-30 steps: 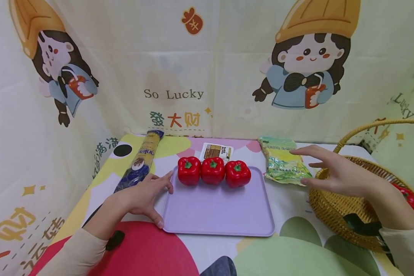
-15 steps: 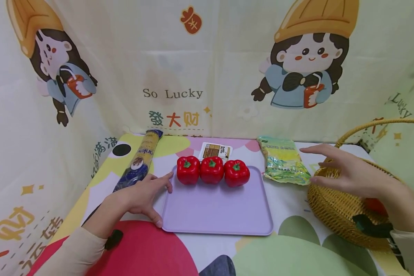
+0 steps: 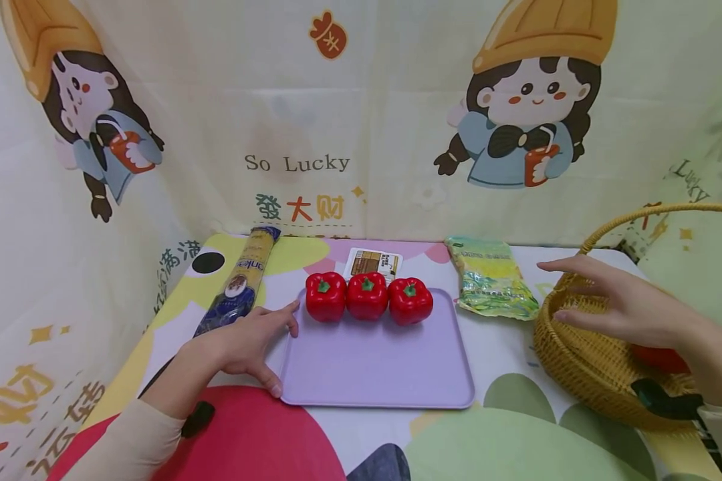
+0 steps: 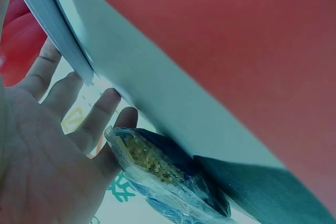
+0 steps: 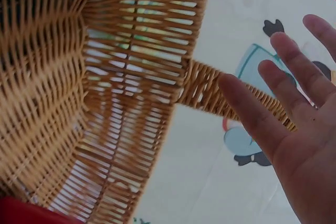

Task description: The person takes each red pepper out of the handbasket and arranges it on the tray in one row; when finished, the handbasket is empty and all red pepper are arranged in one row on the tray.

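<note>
Three red bell peppers, a left one (image 3: 326,300), a middle one (image 3: 367,297) and a right one (image 3: 410,302), stand in a row along the back of a lilac tray (image 3: 376,367). My left hand (image 3: 249,344) rests at the tray's left edge, thumb near the front corner and fingers farther back. Over the left part of a wicker basket (image 3: 553,347), my right hand (image 3: 620,304) hovers with fingers spread, holding nothing. A red thing (image 3: 662,359), partly hidden by my wrist, lies in the basket; the right wrist view catches a red edge (image 5: 31,213) of it.
Left of the tray lies a long pasta pack (image 3: 241,280), close to my left fingers. A green-yellow bag (image 3: 490,280) lies between tray and basket. Behind the peppers is a flat white packet (image 3: 373,262). The basket's tall handle (image 3: 602,237) arches up at the right.
My right hand has moved slightly right, from beside the green-yellow bag to over the basket. My left hand keeps its place at the tray, and the peppers have not moved on it.
</note>
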Demonstrator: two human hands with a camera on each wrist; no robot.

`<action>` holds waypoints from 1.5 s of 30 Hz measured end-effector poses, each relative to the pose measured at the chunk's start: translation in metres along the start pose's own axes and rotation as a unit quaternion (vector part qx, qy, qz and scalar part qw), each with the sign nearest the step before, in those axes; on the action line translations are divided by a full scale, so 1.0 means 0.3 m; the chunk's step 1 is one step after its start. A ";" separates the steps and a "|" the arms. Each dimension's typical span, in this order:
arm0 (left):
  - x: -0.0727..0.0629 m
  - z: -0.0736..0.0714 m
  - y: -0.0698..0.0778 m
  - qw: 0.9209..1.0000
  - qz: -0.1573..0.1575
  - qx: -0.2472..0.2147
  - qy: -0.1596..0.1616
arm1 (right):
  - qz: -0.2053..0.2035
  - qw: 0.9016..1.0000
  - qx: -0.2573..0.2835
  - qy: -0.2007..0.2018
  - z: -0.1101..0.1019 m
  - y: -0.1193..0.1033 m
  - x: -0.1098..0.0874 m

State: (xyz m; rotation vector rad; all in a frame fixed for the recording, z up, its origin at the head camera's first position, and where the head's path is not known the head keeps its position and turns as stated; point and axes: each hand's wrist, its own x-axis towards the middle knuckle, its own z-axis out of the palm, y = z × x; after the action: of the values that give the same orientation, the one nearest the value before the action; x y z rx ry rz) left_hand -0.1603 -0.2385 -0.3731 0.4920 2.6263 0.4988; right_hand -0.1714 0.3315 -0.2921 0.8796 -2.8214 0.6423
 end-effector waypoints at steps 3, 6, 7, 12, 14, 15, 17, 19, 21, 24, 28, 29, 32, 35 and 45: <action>-0.003 0.002 0.000 1.000 -0.002 -0.003 0.000 | 0.007 1.000 -0.007 0.004 -0.001 0.014 -0.012; -0.002 0.002 -0.001 1.000 -0.002 -0.002 -0.002 | 0.020 1.000 -0.016 0.003 0.001 0.028 -0.027; -0.002 0.002 -0.002 1.000 -0.002 -0.001 -0.001 | 0.022 1.000 -0.017 0.003 0.002 0.033 -0.031; -0.002 -0.001 -0.008 1.000 -0.003 -0.003 0.005 | 0.027 1.000 -0.005 0.010 0.004 0.053 -0.049; -0.001 -0.001 -0.010 1.000 -0.001 -0.005 0.005 | 0.033 0.999 -0.001 0.012 0.003 0.059 -0.055; -0.001 -0.002 -0.011 1.000 0.001 -0.006 0.004 | 0.035 0.999 0.002 0.012 0.001 0.061 -0.059; -0.001 -0.002 -0.011 1.000 0.001 -0.002 0.004 | 0.032 0.999 0.005 0.013 -0.006 0.068 -0.062; 0.001 -0.004 -0.009 1.000 0.003 0.005 0.005 | 0.033 0.999 -0.003 0.019 -0.017 0.078 -0.067; 0.003 -0.009 -0.005 1.000 0.004 0.008 0.004 | 0.032 0.999 -0.018 0.023 -0.032 0.092 -0.072; 0.004 -0.013 -0.001 1.000 -0.001 0.006 0.002 | 0.040 0.997 -0.056 0.019 -0.054 0.118 -0.077; 0.003 -0.009 -0.004 1.000 -0.011 -0.006 -0.001 | 0.054 0.995 -0.085 -0.004 -0.068 0.154 -0.081; 0.002 -0.006 -0.006 1.000 -0.012 -0.009 -0.001 | 0.062 0.995 -0.083 -0.009 -0.068 0.162 -0.083; 0.003 0.001 -0.008 1.000 -0.014 -0.014 0.000 | 0.074 0.994 -0.084 -0.013 -0.071 0.186 -0.099; 0.003 0.004 -0.011 1.000 -0.014 -0.015 0.000 | 0.084 0.994 -0.073 -0.011 -0.071 0.209 -0.118; 0.009 -0.001 -0.014 1.000 0.000 -0.007 0.002 | 0.139 0.989 -0.029 -0.044 -0.074 0.249 -0.169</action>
State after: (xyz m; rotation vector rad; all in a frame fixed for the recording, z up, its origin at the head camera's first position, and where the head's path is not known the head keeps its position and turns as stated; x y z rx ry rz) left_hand -0.1638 -0.2410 -0.3756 0.4877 2.6238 0.5190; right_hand -0.1722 0.4225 -0.3108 0.5217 -3.0560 0.5599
